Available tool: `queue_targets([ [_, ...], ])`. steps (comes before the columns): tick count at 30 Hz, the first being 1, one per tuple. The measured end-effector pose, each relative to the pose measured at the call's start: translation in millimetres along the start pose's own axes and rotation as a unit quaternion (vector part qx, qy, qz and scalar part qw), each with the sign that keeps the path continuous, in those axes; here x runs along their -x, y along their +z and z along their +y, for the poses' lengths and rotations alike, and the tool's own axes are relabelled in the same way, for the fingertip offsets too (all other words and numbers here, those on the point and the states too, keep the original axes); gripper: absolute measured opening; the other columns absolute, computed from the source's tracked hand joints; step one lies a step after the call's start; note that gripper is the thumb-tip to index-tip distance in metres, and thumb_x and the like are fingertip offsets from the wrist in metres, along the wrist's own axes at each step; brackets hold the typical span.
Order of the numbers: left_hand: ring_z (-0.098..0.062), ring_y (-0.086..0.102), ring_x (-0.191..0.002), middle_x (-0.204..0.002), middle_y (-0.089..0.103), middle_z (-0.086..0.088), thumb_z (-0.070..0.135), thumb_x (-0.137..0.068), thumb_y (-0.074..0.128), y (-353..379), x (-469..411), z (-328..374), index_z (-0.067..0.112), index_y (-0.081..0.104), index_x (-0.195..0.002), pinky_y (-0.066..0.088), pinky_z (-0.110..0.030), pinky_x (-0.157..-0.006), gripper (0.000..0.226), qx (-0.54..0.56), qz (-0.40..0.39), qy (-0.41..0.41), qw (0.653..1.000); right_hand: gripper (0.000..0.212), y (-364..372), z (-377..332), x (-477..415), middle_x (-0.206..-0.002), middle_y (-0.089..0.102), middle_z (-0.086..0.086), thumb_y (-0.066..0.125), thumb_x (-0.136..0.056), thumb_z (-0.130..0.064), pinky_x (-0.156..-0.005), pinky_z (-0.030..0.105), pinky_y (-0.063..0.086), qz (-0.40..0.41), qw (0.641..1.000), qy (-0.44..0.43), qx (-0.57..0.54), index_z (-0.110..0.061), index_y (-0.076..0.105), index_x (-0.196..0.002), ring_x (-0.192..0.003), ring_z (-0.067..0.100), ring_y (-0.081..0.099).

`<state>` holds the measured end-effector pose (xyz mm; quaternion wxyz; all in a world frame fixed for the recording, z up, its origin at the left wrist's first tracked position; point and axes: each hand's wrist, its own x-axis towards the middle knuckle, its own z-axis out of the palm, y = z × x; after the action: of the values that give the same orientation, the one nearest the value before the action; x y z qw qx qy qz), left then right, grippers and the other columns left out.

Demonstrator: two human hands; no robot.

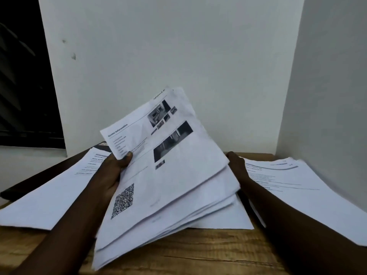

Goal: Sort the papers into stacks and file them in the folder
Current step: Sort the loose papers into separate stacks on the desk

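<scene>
Sorting looks about midway: a left stack [49,199] and a right stack [301,187] lie on the table [198,253], nothing seems filed in the dark folder [45,173] beneath the left stack, the left hand [114,171] pinches a thick fanned bundle [174,175], thumb on top, and the right hand [236,165] sits at the bundle's edge, fingers hidden.

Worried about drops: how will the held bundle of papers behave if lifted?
The bundle probably flops: its lower edges fan apart. Sheets may slip, since the left hand pinches only one side and the right hand is half hidden.
</scene>
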<state>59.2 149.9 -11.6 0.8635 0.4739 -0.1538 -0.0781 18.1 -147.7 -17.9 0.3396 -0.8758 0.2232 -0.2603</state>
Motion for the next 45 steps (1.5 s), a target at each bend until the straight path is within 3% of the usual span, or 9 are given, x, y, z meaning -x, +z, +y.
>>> queue_targets([
  [3,-0.018,0.075,-0.088,-0.111,0.074,-0.006,0.002,-0.099,0.043,4.6,-0.1,-4.9,0.016,0.071,-0.113,0.062,-0.033,-0.067,0.034,0.030,-0.024,0.012,0.999,0.011,1.1,-0.8,0.8,-0.116,0.060,0.022,0.051,-0.094,-0.012,-0.072,0.029,0.030,-0.044,0.998,-0.008,0.054,-0.002,0.055,-0.095,-0.114,0.035,0.054],
  [7,-0.027,0.070,-0.103,-0.127,0.066,-0.015,0.005,-0.087,0.055,-0.3,-0.1,-8.2,0.006,0.057,-0.133,0.061,-0.040,-0.079,0.046,-0.015,0.001,0.029,0.999,0.020,-17.8,-13.8,9.1,-0.086,0.061,0.007,0.064,-0.090,-0.030,-0.070,0.033,0.043,-0.003,0.995,-0.026,-0.093,-0.012,0.059,-0.087,-0.087,0.033,0.055],
  [10,-0.036,0.065,-0.111,-0.127,0.065,-0.018,0.002,-0.088,0.056,0.0,1.7,-8.6,0.003,0.053,-0.135,0.058,-0.048,-0.084,0.047,-0.033,0.022,0.024,0.999,0.044,-41.0,-34.1,25.3,-0.104,0.073,0.008,0.056,-0.093,-0.049,-0.084,0.035,0.053,-0.184,0.922,0.012,-0.341,-0.009,0.067,-0.108,-0.094,0.023,0.068],
  [14,-0.038,0.064,-0.114,-0.126,0.066,-0.018,-0.002,-0.096,0.050,-0.2,0.8,-9.4,0.005,0.054,-0.133,0.057,-0.050,-0.085,0.038,-0.057,0.034,0.022,0.998,0.032,-45.5,-35.2,46.2,-0.109,0.073,0.010,0.051,-0.100,-0.031,-0.083,0.033,0.053,-0.309,0.880,-0.027,-0.360,-0.007,0.067,-0.113,-0.094,0.021,0.068],
  [20,-0.041,0.062,-0.116,-0.125,0.066,-0.019,0.000,-0.093,0.055,3.6,4.5,-7.8,0.006,0.056,-0.130,0.050,-0.058,-0.097,0.038,-0.063,0.037,0.023,0.997,0.017,-36.4,-28.1,47.3,-0.098,0.074,0.014,0.064,-0.090,-0.004,-0.075,0.030,0.059,-0.237,0.908,-0.018,-0.346,0.001,0.069,-0.105,-0.082,0.024,0.070],
  [29,-0.043,0.059,-0.119,-0.128,0.064,-0.020,-0.001,-0.095,0.053,-2.1,2.7,-9.5,0.004,0.055,-0.132,0.043,-0.061,-0.103,0.038,-0.057,0.056,0.044,0.996,0.027,-40.8,-26.9,51.8,-0.100,0.074,0.017,0.074,-0.084,-0.022,-0.089,0.051,0.054,-0.189,0.900,-0.036,-0.391,-0.002,0.071,-0.102,-0.095,0.037,0.070],
  [34,-0.042,0.061,-0.117,-0.128,0.064,-0.020,-0.002,-0.093,0.054,-3.3,1.6,-9.5,0.004,0.055,-0.132,0.044,-0.060,-0.103,0.039,-0.047,0.054,0.038,0.997,0.006,-42.7,-26.4,50.6,-0.076,0.074,0.004,0.065,-0.090,-0.006,-0.059,0.024,0.057,-0.173,0.900,-0.030,-0.399,-0.007,0.069,-0.086,-0.063,0.014,0.068],
  [40,-0.041,0.062,-0.117,-0.127,0.065,-0.019,-0.001,-0.094,0.055,-4.8,0.0,-10.3,0.004,0.055,-0.132,0.045,-0.059,-0.101,0.038,-0.042,0.052,0.026,0.997,0.016,-44.8,-24.3,47.9,-0.075,0.069,0.009,0.073,-0.086,-0.020,-0.065,0.030,0.052,-0.143,0.891,-0.022,-0.430,-0.008,0.067,-0.076,-0.064,0.019,0.063],
  [45,-0.039,0.063,-0.115,-0.127,0.066,-0.017,-0.001,-0.094,0.052,-9.2,-1.6,-7.0,0.006,0.054,-0.135,0.053,-0.058,-0.090,0.041,-0.024,0.067,0.015,0.997,0.013,-57.8,-10.1,32.1,-0.077,0.071,0.012,0.058,-0.094,-0.009,-0.046,0.021,0.045,0.026,0.947,-0.006,-0.321,-0.011,0.071,-0.091,-0.049,0.010,0.059],
])
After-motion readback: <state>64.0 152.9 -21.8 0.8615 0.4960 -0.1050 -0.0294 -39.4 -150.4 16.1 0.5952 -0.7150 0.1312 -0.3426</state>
